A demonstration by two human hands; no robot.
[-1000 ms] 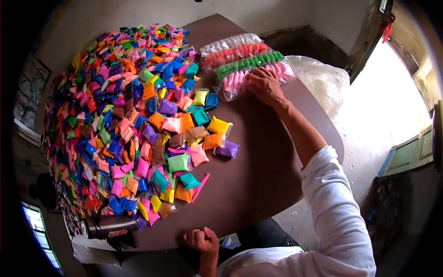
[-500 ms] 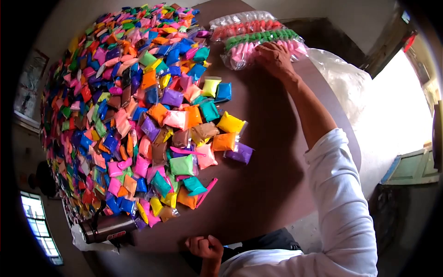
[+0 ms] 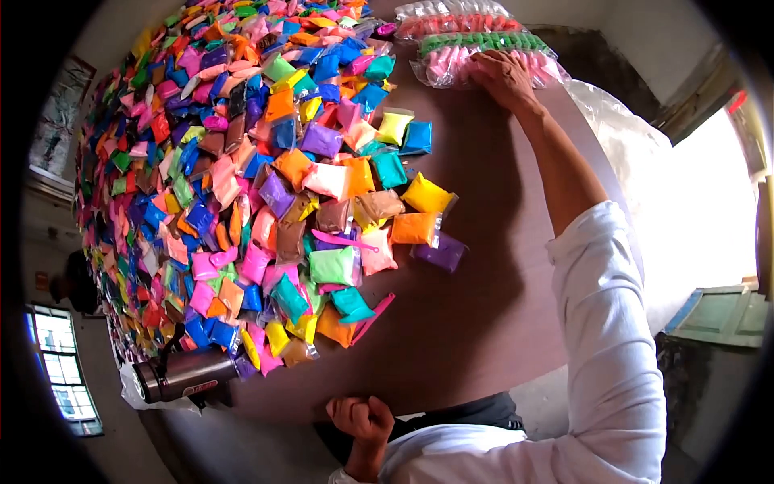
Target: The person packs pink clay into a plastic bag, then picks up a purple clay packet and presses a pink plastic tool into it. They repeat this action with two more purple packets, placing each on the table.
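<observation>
At the far side of the table, my right hand (image 3: pixel 505 81) reaches onto a clear bag of pink pieces (image 3: pixel 451 66), fingers bent down over its near edge, fingertips partly hidden. Behind it lie similar clear bags, one with green pieces (image 3: pixel 484 43), one with red (image 3: pixel 459 26) and one with whitish pieces (image 3: pixel 451 9). My left hand (image 3: pixel 361 419) is curled in a loose fist by the table's near edge, with nothing visible in it. A great heap of small colourful packets (image 3: pixel 266 161) spreads over the left of the table, among them a yellow packet (image 3: pixel 427 194).
A dark metal flask (image 3: pixel 185 374) lies on its side at the near left edge. Two pink plastic sticks lie among the packets, one pink stick (image 3: pixel 373 319) at the heap's near right. A large clear plastic bag (image 3: pixel 617 133) hangs by the right edge of the brown table (image 3: pixel 484 323).
The whole view has shifted, so the table and heap appear slightly higher and farther right. My right hand stays at the bag of pink pieces; my left hand remains curled.
</observation>
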